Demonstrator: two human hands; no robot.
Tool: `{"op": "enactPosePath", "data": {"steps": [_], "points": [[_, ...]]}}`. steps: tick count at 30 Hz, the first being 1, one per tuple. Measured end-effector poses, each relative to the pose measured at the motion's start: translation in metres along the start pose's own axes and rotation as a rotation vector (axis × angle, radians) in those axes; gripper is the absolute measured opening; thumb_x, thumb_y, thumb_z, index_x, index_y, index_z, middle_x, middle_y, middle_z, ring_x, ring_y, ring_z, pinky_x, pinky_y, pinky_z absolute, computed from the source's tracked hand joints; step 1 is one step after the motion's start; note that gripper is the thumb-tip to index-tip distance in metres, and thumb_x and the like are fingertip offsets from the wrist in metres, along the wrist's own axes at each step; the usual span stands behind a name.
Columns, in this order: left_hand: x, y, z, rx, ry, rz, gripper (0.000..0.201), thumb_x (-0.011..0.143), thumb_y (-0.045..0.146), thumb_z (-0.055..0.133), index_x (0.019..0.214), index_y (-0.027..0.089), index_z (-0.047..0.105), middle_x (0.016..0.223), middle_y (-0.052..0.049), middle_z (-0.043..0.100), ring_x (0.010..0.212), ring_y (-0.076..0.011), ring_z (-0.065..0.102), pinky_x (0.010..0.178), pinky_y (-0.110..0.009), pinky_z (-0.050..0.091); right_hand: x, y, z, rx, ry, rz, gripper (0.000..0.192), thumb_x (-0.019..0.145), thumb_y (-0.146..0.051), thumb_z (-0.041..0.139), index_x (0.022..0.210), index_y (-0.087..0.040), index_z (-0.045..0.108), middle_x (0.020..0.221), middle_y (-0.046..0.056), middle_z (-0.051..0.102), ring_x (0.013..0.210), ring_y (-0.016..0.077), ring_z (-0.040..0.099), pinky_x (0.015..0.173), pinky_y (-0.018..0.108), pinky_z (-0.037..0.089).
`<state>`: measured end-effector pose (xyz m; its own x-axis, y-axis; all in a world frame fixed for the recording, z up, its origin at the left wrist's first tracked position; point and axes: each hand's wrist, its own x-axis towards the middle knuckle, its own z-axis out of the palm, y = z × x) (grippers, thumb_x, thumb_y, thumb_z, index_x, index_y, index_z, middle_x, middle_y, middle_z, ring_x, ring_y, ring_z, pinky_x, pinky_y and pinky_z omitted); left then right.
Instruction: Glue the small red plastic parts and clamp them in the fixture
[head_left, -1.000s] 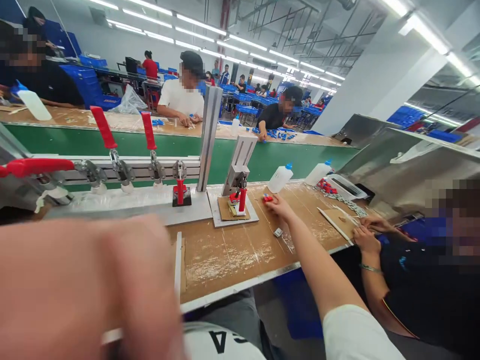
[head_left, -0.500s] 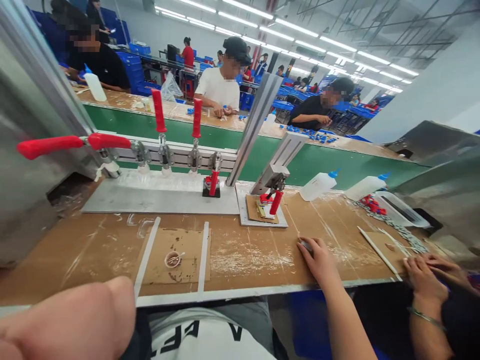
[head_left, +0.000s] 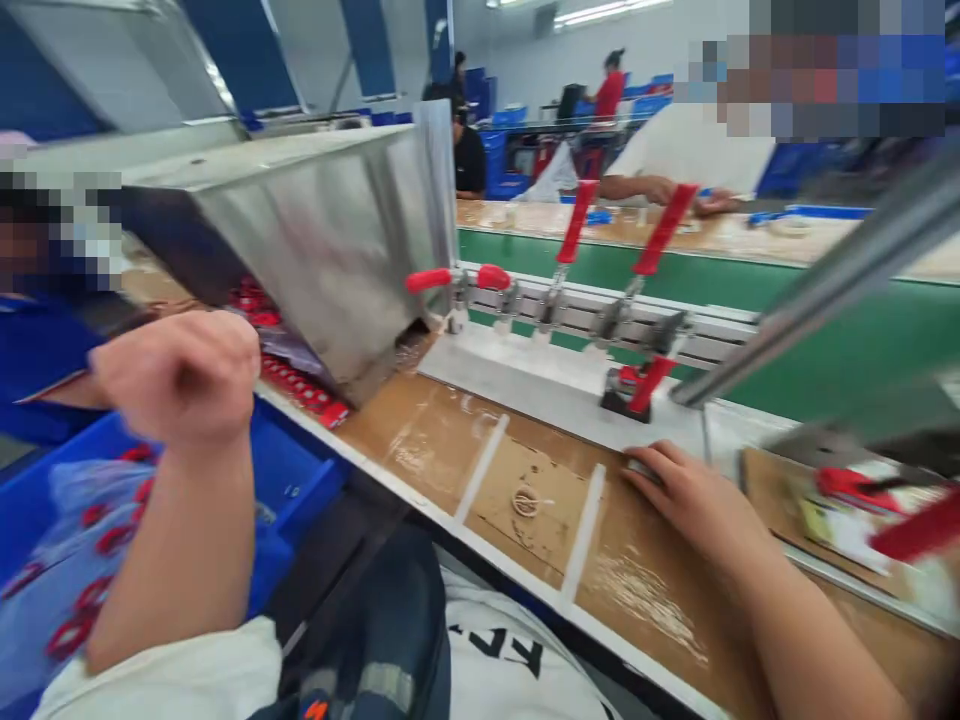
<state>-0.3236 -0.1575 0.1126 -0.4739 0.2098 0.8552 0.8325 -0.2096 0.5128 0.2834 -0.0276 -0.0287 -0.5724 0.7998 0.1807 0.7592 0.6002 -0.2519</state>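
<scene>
My left hand (head_left: pixel 180 375) is raised in a loose fist above a blue bin (head_left: pixel 296 480) at my left side; nothing shows in it. The bin holds a clear plastic bag with several red ring-shaped parts (head_left: pixel 97 545). My right hand (head_left: pixel 694 500) lies palm down on the brown worktable (head_left: pixel 645 590), its fingertips over a small grey part (head_left: pixel 643 468) near the aluminium base plate (head_left: pixel 555 380). A small ring-shaped piece (head_left: pixel 526 502) lies on a cardboard pad between two white strips, left of that hand.
A row of red-handled toggle clamps (head_left: pixel 577 225) stands behind the plate. A steel chute (head_left: pixel 330 240) slopes down at the left, red parts (head_left: pixel 296 385) under it. A green conveyor (head_left: pixel 750 290) runs behind. A person sits at my left; others work across the belt.
The view has swung left. My left hand moved from the lower frame edge up over the blue bin. My right hand slid left along the table toward the base plate.
</scene>
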Motion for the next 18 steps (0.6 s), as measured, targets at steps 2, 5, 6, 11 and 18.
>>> {"op": "enactPosePath", "data": {"steps": [2,5,6,11,18], "points": [[0.014,-0.018,-0.023,0.191,-0.027,-0.094,0.054,0.101,0.056,0.036,0.074,0.018,0.063,0.075,-0.003,0.059,0.078,-0.0161,0.068,0.086,-0.039,0.060,0.001,0.012,0.014,0.012,-0.017,-0.050,0.044,0.104,-0.053,0.042,0.118,-0.023,0.072,0.114,0.011,0.072,0.088,0.0265,0.075,0.072,0.038,0.057],[0.003,-0.054,-0.025,0.435,-0.181,-0.323,0.035,0.093,0.047,0.050,0.080,0.017,0.063,0.080,-0.005,0.067,0.088,-0.0210,0.066,0.097,-0.045,0.057,-0.006,0.023,0.024,0.036,-0.009,-0.078,0.050,0.104,-0.055,0.037,0.118,-0.022,0.072,0.116,0.012,0.071,0.088,0.0267,0.076,0.076,0.042,0.059],[-0.010,-0.064,-0.022,0.459,-0.235,-0.363,0.033,0.092,0.046,0.052,0.083,0.016,0.065,0.083,-0.007,0.069,0.092,-0.0238,0.067,0.098,-0.047,0.057,-0.008,0.024,0.026,0.042,-0.003,-0.071,0.053,0.104,-0.057,0.036,0.118,-0.021,0.072,0.116,0.012,0.071,0.088,0.0267,0.076,0.076,0.042,0.060],[-0.097,-0.083,-0.010,0.460,-0.530,-0.412,0.040,0.088,0.048,0.065,0.110,0.016,0.071,0.126,-0.016,0.070,0.129,-0.0318,0.063,0.117,-0.049,0.047,-0.008,0.020,0.024,0.065,-0.009,-0.025,0.059,0.102,-0.062,0.033,0.118,-0.020,0.072,0.114,0.012,0.071,0.087,0.0265,0.078,0.075,0.042,0.062],[-0.148,-0.050,-0.018,0.608,-0.788,-0.159,0.065,0.077,0.054,0.082,0.128,0.019,0.063,0.139,-0.017,0.055,0.136,-0.0360,0.054,0.123,-0.052,0.042,-0.008,0.022,0.029,0.098,-0.025,-0.016,0.062,0.102,-0.062,0.033,0.122,-0.019,0.072,0.114,0.013,0.070,0.093,0.0280,0.077,0.084,0.045,0.063]]}}
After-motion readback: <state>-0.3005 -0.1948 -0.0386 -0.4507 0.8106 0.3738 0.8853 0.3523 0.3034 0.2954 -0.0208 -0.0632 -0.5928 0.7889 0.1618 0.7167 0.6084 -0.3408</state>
